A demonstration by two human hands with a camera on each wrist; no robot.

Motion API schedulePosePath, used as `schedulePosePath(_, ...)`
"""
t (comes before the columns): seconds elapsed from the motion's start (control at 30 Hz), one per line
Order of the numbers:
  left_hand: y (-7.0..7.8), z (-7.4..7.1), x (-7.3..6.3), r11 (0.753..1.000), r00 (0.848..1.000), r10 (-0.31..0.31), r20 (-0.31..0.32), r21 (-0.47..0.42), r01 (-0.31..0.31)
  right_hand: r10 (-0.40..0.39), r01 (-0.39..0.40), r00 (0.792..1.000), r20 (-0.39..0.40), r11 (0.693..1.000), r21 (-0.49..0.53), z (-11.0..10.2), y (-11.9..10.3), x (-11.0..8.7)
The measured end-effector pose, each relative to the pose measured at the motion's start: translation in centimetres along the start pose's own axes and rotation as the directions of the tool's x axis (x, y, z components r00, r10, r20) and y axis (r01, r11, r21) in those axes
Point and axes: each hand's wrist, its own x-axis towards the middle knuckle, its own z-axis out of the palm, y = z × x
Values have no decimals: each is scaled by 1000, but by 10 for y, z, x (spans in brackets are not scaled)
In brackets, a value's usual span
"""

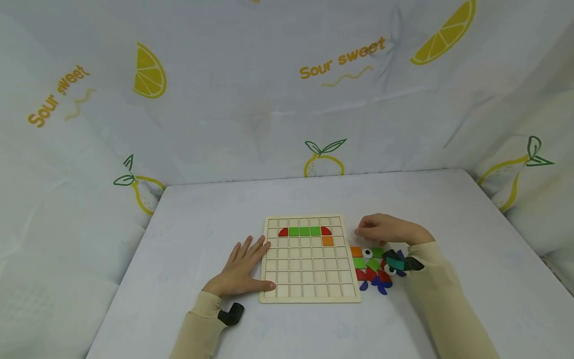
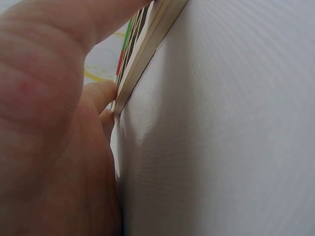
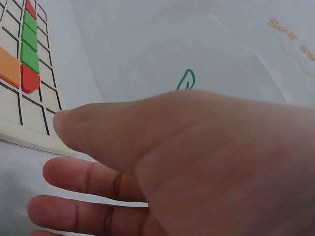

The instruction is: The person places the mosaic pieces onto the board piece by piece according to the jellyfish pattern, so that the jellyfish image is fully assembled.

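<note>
A pale wooden grid board is lying flat on the white surface. In its second row, the square compartments are holding a rounded red piece, three green squares and another rounded red piece; under this last one, an orange square is sitting. The left hand is resting on the board's left edge, its fingers spreading apart. The right hand is showing near the upper right side, its thumb and fingers bending loosely and standing apart. Nearer to the person, thin red, green, orange and blue pieces are lying in a loose heap, two round eye pieces among them.
</note>
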Motion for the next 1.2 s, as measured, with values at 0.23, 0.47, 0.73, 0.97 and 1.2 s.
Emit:
schedulePosePath(0.23, 0, -1, 0, 1000, 1000, -2, 6, -7, 2, 29, -32, 996, 85, 999, 35, 1, 0, -3)
schedulePosePath(0.47, 1, -2, 0, 1000, 1000, 1, 3, -4, -1, 49, -45, 998, 49, 996, -82, 8, 0, 3)
schedulePosePath(0.73, 2, -3, 1, 1000, 1000, -7, 8, -3, 7, 62, -59, 998, 21, 990, -131, 15, -1, 8)
schedulePosePath(0.97, 4, -3, 0, 1000, 1000, 3, 5, -16, -2, 51, -63, 995, -81, 986, -157, 16, 4, 13)
schedulePosePath(1.2, 2, -1, 0, 1000, 1000, 2, 3, -11, -2, 11, -36, 991, -132, 982, -185, 18, 5, 17)
